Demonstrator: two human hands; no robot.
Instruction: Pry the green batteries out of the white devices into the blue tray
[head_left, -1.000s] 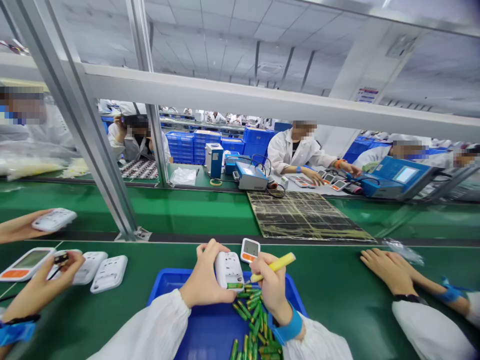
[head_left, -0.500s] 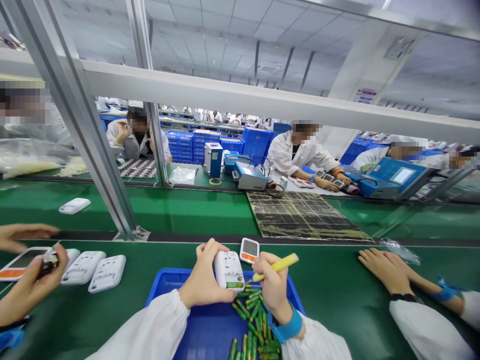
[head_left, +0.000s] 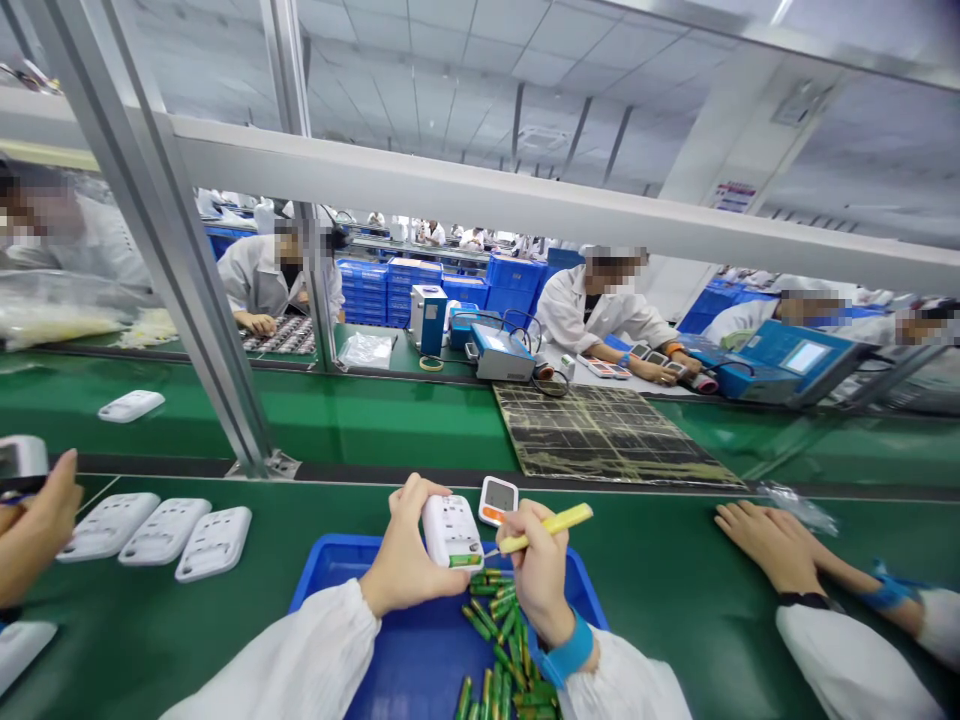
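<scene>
My left hand [head_left: 411, 560] grips a white plastic device [head_left: 452, 528] by its sides, its back turned toward me. A green battery [head_left: 465, 561] lies in the slot at the device's lower end. In my right hand [head_left: 538, 570] is a yellow-handled tool [head_left: 551, 527], held like a pen; its thin tip is at the slot's right end, and whether it touches cannot be made out. Below both hands a blue tray [head_left: 405, 660] holds many loose green batteries [head_left: 517, 640]. Just behind the tray lies a device with a screen and orange strip [head_left: 498, 498].
Several white device housings [head_left: 214, 543] lie to the left, near a co-worker's hand [head_left: 41, 525]. Another person's hands [head_left: 772, 540] rest on the bench at right. A metal post [head_left: 180, 260] rises at left. A dark gridded board [head_left: 607, 430] lies beyond the bench edge.
The device in my left hand has tilted slightly and moved a little left. The tool tip has shifted left with it. The co-worker at left has moved their hands and a device away.
</scene>
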